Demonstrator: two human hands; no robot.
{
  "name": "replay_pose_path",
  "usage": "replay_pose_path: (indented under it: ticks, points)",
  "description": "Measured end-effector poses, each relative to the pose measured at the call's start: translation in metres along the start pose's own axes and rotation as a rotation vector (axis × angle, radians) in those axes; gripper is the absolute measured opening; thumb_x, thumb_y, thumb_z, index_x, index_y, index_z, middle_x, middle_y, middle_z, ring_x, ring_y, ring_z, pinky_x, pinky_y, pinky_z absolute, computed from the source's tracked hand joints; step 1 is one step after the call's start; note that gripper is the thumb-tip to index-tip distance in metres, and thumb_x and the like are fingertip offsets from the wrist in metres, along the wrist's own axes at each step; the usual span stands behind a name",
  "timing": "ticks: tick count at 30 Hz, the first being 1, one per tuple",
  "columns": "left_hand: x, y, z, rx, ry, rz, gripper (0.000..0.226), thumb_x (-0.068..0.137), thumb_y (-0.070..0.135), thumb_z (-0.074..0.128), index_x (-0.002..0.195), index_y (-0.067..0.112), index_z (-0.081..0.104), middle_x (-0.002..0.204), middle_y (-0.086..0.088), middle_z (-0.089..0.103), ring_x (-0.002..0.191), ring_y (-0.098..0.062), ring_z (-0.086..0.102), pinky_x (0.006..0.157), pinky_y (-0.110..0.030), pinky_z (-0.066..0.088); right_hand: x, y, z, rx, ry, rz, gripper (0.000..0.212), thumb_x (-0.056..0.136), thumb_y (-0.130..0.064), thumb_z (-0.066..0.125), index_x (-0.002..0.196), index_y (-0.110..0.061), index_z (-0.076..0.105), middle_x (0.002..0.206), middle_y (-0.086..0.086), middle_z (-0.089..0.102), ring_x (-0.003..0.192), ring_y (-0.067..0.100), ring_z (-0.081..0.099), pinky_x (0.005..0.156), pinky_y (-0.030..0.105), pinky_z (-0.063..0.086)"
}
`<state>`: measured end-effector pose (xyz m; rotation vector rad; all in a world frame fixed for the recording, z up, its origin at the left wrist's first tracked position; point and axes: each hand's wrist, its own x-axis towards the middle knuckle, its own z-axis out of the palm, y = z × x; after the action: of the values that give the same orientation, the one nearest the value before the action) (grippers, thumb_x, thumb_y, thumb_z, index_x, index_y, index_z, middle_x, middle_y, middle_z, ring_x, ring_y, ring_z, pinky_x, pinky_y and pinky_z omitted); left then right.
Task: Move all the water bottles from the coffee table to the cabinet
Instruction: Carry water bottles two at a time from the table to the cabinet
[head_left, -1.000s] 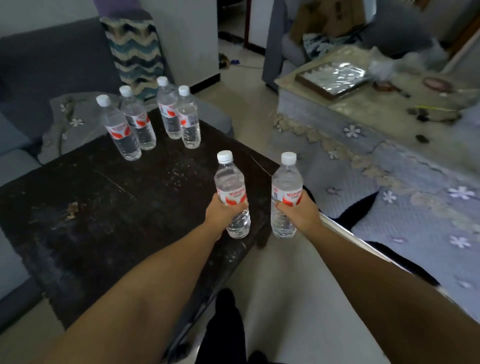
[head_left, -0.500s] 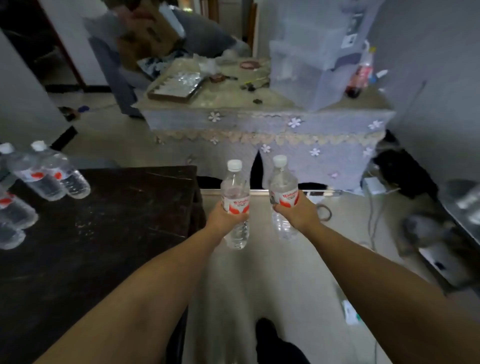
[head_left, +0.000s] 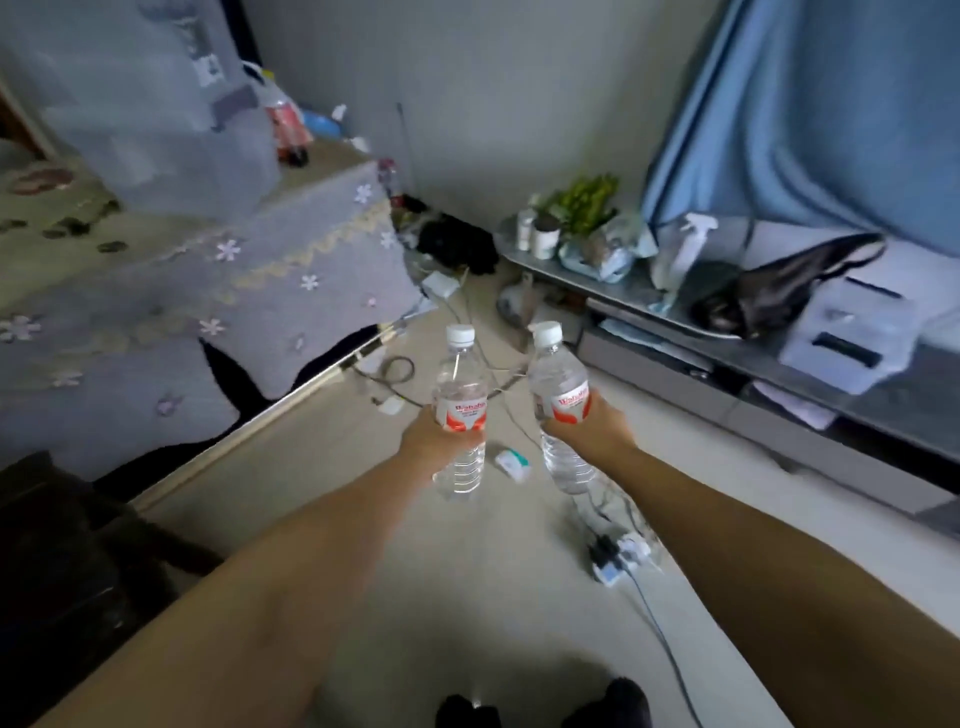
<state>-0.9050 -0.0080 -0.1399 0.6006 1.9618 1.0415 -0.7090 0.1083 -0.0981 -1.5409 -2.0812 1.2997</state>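
Observation:
My left hand (head_left: 434, 447) grips a clear water bottle (head_left: 460, 387) with a white cap and red label, held upright over the floor. My right hand (head_left: 597, 428) holds a second bottle of the same kind (head_left: 558, 384), tilted slightly left. Both bottles hang in front of me at mid-frame. A low grey cabinet (head_left: 727, 364) with a glossy top runs along the right side, beyond my right hand. Only a dark corner of the coffee table (head_left: 57, 561) shows at the lower left; the other bottles are out of view.
A cloth-covered table (head_left: 182, 291) with a translucent drawer unit (head_left: 156, 104) stands at the left. The cabinet top carries a plant, jars, a spray bottle, a black bag (head_left: 779, 291) and a white device. Cables and a power strip (head_left: 618, 558) lie on the floor.
The view has swung right, away from the coffee table and its remaining bottles, toward the cabinet. Both hands still hold their bottles in front of me.

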Motion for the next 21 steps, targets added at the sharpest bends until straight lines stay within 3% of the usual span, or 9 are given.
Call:
replay_pose_path:
  ticks: [2, 6, 11, 14, 18, 21]
  points:
    - [-0.005, 0.023, 0.046, 0.05, -0.065, 0.039, 0.051, 0.05, 0.038, 0.089, 0.094, 0.02, 0.07, 0.095, -0.003, 0.075, 0.091, -0.022, 0.072, 0.092, -0.043, 0.056, -0.011, 0.03, -0.037, 0.047, 0.064, 0.034, 0.055, 0.075, -0.035, 0.077, 0.123, -0.022, 0.055, 0.109, 0.0, 0.066, 0.099, 0.022, 0.062, 0.083, 0.029, 0.044]
    - [-0.032, 0.064, 0.163, 0.133, -0.217, 0.081, 0.077, 0.044, 0.047, 0.088, 0.113, 0.022, 0.064, 0.105, 0.001, 0.073, 0.094, -0.019, 0.07, 0.09, -0.038, 0.055, -0.045, 0.112, -0.123, 0.141, 0.203, 0.138, 0.052, 0.076, -0.031, 0.078, 0.122, -0.019, 0.057, 0.103, -0.001, 0.064, 0.096, 0.019, 0.061, 0.083, 0.03, 0.045]
    - [-0.08, 0.093, 0.298, 0.228, -0.315, 0.101, 0.065, 0.068, 0.034, 0.085, 0.123, 0.016, 0.056, 0.116, -0.001, 0.067, 0.103, -0.022, 0.064, 0.097, -0.042, 0.051, -0.098, 0.207, -0.216, 0.177, 0.319, 0.234, 0.045, 0.078, -0.033, 0.077, 0.116, -0.021, 0.056, 0.097, -0.003, 0.062, 0.09, 0.019, 0.06, 0.079, 0.029, 0.043]
    - [-0.111, 0.105, 0.386, 0.259, -0.382, 0.109, 0.068, 0.066, 0.036, 0.085, 0.124, 0.017, 0.055, 0.119, -0.003, 0.067, 0.105, -0.024, 0.064, 0.097, -0.04, 0.051, -0.129, 0.271, -0.274, 0.187, 0.396, 0.304, 0.048, 0.076, -0.037, 0.078, 0.116, -0.021, 0.056, 0.097, -0.004, 0.063, 0.091, 0.02, 0.062, 0.08, 0.031, 0.046]
    - [-0.153, 0.126, 0.483, 0.325, -0.486, 0.177, 0.061, 0.068, 0.036, 0.084, 0.118, 0.017, 0.056, 0.113, -0.003, 0.067, 0.099, -0.023, 0.063, 0.082, -0.031, 0.049, -0.164, 0.33, -0.343, 0.22, 0.48, 0.371, 0.039, 0.078, -0.04, 0.076, 0.108, -0.022, 0.058, 0.092, -0.003, 0.065, 0.086, 0.02, 0.062, 0.075, 0.031, 0.045]
    - [-0.175, 0.141, 0.546, 0.368, -0.562, 0.207, 0.065, 0.064, 0.038, 0.086, 0.116, 0.017, 0.054, 0.112, -0.003, 0.067, 0.099, -0.023, 0.064, 0.086, -0.035, 0.053, -0.185, 0.366, -0.384, 0.262, 0.554, 0.402, 0.037, 0.079, -0.039, 0.076, 0.106, -0.021, 0.058, 0.093, -0.002, 0.065, 0.088, 0.021, 0.063, 0.075, 0.03, 0.045]
